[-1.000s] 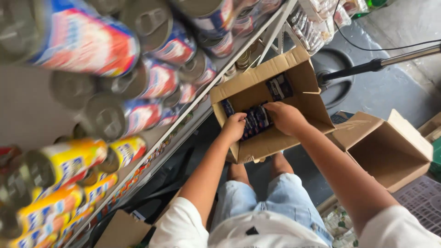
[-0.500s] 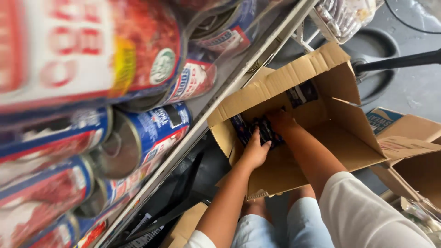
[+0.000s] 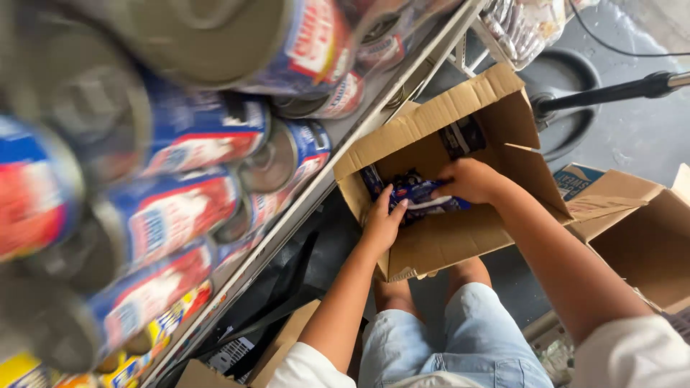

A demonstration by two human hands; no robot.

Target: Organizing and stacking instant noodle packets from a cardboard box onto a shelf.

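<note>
Both hands have sunk deeper into the cardboard box [image 3: 460,237] — left hand [image 3: 382,221] and right hand [image 3: 471,179] grasping the blue packet [image 3: 420,195] endwise, its length spanning between them.

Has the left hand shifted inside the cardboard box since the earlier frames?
No. The left hand stays on the blue packets against the cardboard box's near wall.

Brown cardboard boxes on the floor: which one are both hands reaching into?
The open brown cardboard box beside the metal shelf, where the left hand and right hand grip blue packets. The box at right is untouched.
</note>
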